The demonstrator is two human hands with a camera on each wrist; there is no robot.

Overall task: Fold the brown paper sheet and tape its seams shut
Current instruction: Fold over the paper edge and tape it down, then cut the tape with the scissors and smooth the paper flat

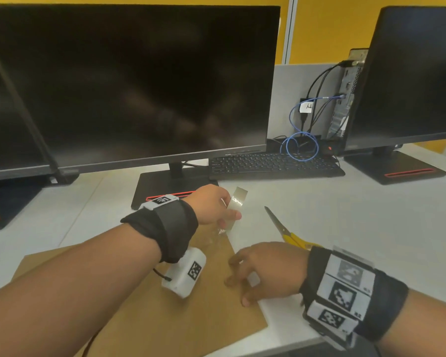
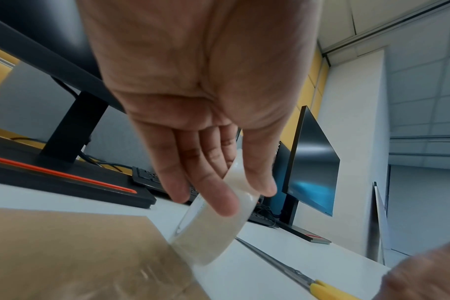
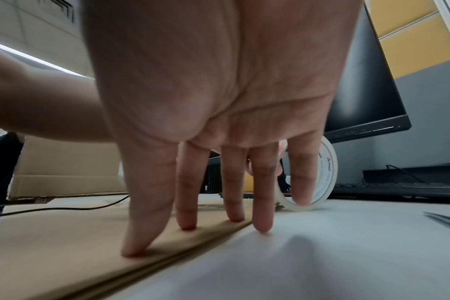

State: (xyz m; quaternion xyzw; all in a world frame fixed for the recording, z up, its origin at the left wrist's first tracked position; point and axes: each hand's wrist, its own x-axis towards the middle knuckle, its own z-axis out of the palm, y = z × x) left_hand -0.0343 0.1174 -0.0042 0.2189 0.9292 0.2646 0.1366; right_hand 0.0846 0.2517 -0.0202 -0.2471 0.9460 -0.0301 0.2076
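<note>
The folded brown paper sheet [image 1: 191, 318] lies flat at the desk's near edge. My left hand [image 1: 229, 212] pinches a clear tape roll [image 1: 237, 200] between thumb and fingers and holds it on edge over the sheet's far right corner. The left wrist view shows the tape roll [image 2: 213, 229] touching the brown paper [image 2: 77, 253], with shiny tape stuck on the corner. My right hand [image 1: 240, 276] presses straight fingers [image 3: 188, 203] on the sheet's layered right edge [image 3: 167, 255]. Its ring finger reaches the desk.
Yellow-handled scissors [image 1: 286, 233] lie closed on the white desk [image 1: 345, 222], just right of both hands. A large monitor [image 1: 139, 86] on a black base stands behind, with a keyboard [image 1: 273, 164] and cables to its right. A cardboard box [image 3: 64, 168] stands to the left.
</note>
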